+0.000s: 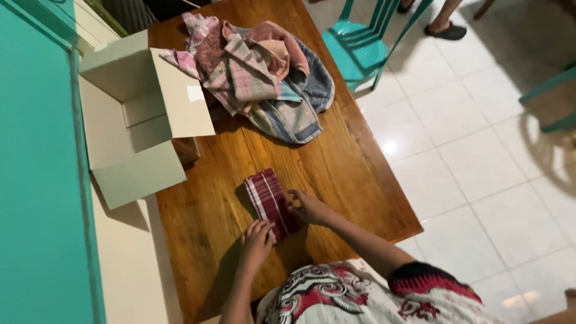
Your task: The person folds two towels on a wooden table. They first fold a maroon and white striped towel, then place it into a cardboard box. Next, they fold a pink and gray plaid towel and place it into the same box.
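A wooden table (336,174) fills the middle of the view, its long sides running from the near edge by the person up toward the far end. To its left stands a teal wall (36,180), and on the right lies a pale tiled floor (480,174) with a teal chair (360,48) pulled near the far corner of the table; another person's sandalled foot (447,29) shows beyond the chair. On the far left edge of the table sits an open cardboard box (135,120), its flaps spread and one hanging out over the side. Beside it, at the far end, lies a loose heap of checked cloths (264,78) in pink, cream and blue, crumpled and unfolded. Nearer the person, well apart from the heap, a folded maroon cloth (269,198) with thin white stripes lies flat on the wood; it is a narrow rectangle whose long axis runs from near right to far left, its stripes following that length. The left hand (257,243) rests on the near end of it, fingers bent and pressing down, grasping nothing. The right hand (306,207) lies flat against its right-hand long edge, fingers held close together and touching the fabric.
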